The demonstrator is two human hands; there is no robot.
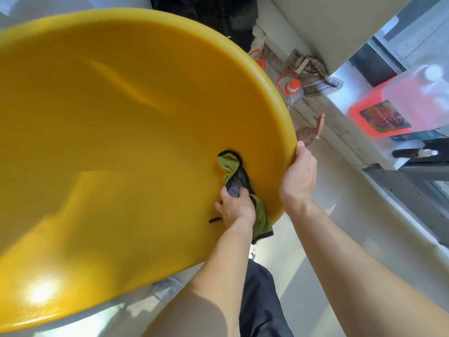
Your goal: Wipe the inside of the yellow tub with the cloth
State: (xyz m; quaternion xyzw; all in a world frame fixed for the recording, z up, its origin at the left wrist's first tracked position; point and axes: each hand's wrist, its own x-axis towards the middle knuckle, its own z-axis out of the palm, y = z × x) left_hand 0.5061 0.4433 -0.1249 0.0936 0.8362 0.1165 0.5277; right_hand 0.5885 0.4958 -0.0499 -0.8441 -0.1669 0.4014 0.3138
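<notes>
A large yellow tub [121,117] fills the left and middle of the head view, tilted so its inside faces me. My left hand [235,206] is inside it near the right wall, closed around a green and grey cloth [229,166] with a black edge. The cloth is pressed against the tub's inner wall, and one end hangs down past my wrist. My right hand [298,176] grips the tub's rim on the right side, thumb on top.
A pink liquid jug [393,108] stands on a ledge at the right. Clear bottles with orange caps [292,87] and a striped cloth [313,74] lie on the floor beyond the tub. A spray bottle [313,128] sits near my right hand.
</notes>
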